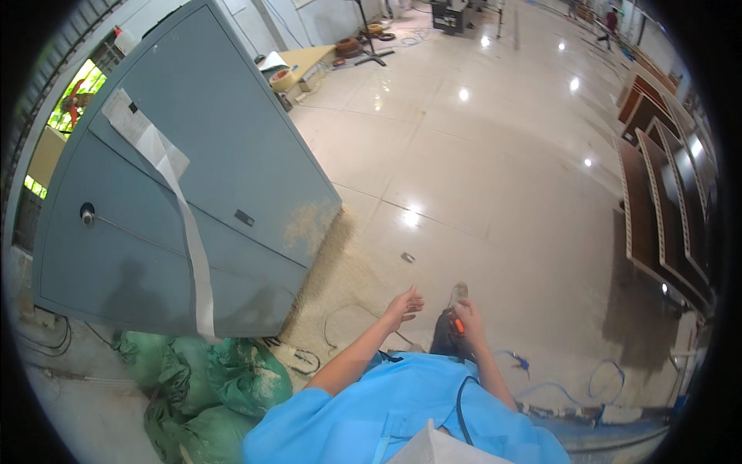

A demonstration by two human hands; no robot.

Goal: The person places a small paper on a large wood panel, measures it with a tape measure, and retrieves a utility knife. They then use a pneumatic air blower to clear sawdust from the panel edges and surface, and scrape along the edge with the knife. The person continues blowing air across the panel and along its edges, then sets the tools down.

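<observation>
My left hand is held out in front of my body, fingers stretched and slightly apart, with nothing in it. Close to its right, my right hand is closed around a small tool with an orange handle. The rest of that tool is hidden or too small to make out. Both hands are in the air above the floor, apart from each other. A small flat dark piece lies on the floor ahead of the left hand.
A large grey-blue metal cabinet stands at the left, a paper strip hanging down it. Sawdust lies along its base. Green sacks slump below it. Brown panels lean at the right. A blue hose crosses the floor nearby.
</observation>
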